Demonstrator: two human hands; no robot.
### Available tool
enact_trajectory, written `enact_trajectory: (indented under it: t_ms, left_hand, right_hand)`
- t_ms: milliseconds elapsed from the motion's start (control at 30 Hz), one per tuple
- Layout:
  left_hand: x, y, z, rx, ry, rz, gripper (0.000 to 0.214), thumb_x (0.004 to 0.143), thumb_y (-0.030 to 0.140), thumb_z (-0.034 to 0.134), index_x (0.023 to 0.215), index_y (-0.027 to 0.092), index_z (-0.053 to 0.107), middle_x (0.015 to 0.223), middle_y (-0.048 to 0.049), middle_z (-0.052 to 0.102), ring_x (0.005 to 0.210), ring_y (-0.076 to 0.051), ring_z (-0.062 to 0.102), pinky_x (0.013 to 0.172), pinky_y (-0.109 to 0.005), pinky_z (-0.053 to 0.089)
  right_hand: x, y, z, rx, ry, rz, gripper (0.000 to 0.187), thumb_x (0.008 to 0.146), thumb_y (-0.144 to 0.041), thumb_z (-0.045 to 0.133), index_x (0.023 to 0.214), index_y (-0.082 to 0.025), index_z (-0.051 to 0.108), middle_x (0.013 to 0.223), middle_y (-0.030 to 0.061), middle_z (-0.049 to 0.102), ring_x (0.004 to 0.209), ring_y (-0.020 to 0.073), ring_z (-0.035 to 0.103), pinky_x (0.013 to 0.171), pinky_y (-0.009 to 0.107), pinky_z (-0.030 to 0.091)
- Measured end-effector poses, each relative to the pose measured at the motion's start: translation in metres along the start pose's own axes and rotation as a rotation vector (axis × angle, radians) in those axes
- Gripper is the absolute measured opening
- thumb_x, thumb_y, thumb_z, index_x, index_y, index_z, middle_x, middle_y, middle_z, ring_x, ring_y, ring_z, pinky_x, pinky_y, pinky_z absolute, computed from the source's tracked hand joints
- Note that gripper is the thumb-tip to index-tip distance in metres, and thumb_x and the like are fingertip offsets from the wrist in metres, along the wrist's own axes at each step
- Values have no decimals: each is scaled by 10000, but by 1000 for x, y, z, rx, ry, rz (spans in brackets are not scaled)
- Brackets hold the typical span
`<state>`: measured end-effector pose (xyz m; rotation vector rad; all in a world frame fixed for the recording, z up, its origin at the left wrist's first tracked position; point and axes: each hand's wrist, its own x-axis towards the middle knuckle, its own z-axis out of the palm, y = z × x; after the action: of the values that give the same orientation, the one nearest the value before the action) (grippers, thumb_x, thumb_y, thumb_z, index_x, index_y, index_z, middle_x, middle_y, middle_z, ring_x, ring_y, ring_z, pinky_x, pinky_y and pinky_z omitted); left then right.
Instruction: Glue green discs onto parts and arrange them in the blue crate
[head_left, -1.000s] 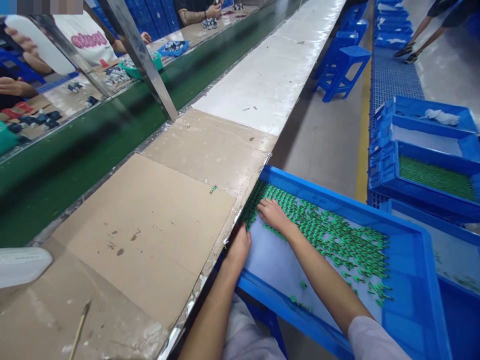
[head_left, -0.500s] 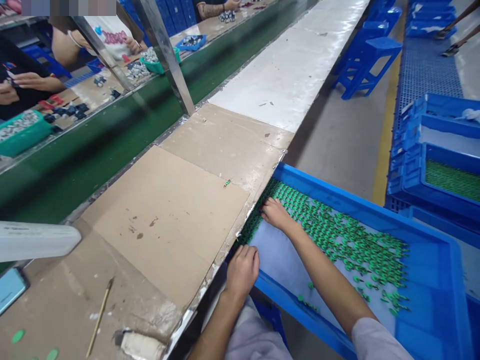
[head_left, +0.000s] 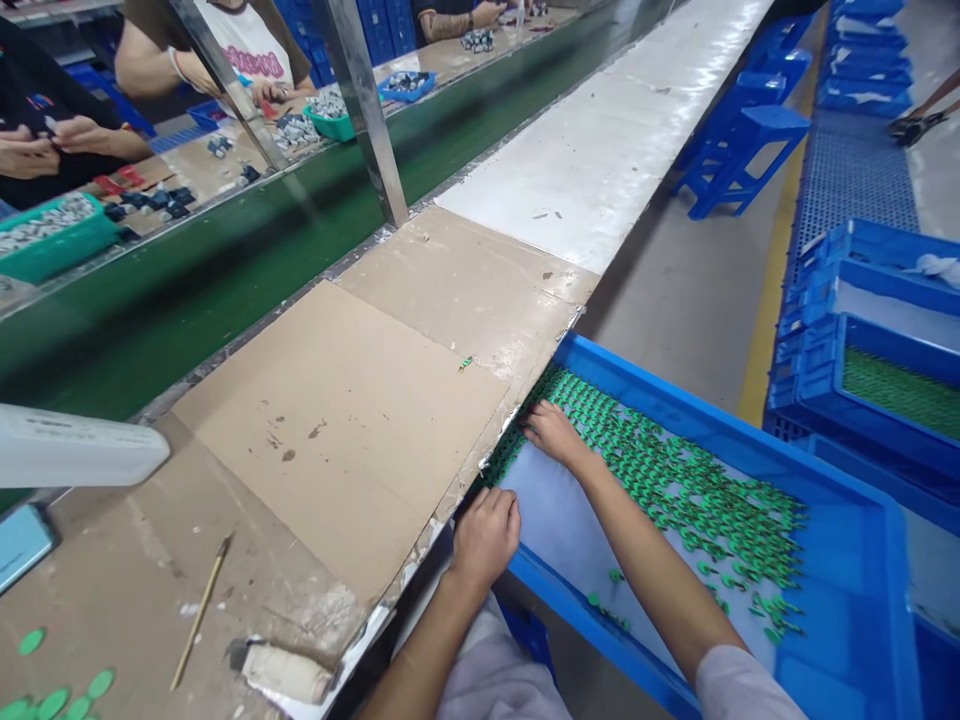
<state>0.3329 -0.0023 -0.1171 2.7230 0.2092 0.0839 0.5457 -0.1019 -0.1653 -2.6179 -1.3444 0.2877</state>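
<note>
Table (head_left: 540, 170): it is running far down the room, past where I'm standing.
Blue tray (head_left: 847, 570): it is sitting against the table's edge, a pale liner (head_left: 559, 525) covering its floor.
Cardboard sheet (head_left: 360, 420): it is lying flat on the table's near part.
Left hand (head_left: 486, 530): it is curling its fingers near the tray's rim, apart from the other hand.
Right hand (head_left: 553, 432): it is resting its fingertips by the green pieces (head_left: 675, 470); from here I can't tell whether either hand is gripping one.
Thin stick (head_left: 201, 613): it is lying beside the sheet.
Pieces: they are crowding the liner in rows.
</note>
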Motion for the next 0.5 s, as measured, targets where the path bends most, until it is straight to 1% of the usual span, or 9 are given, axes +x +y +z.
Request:
enact_trajectory:
  t_ms: [400, 500]
  left_hand:
    - [0, -1, 1, 13, 52, 22, 170, 967, 161, 501, 883, 215, 639, 820, -24, 702, 832, -199, 652, 729, -306, 482]
    - [0, -1, 1, 15, 46, 20, 170, 968, 160, 500, 883, 217, 636, 822, -23, 703, 833, -197, 654, 735, -306, 485]
  right_hand:
    - [-1, 1, 9, 71, 47, 17, 194, 937, -207, 609, 1073, -185, 746, 1013, 95, 667, 1029, 244, 532, 865, 349, 374]
    - [-6, 1, 5, 67, 104, 20, 189, 946, -221, 594, 1069, -178, 731, 1009, 93, 665, 1014, 243, 545, 865, 342, 388]
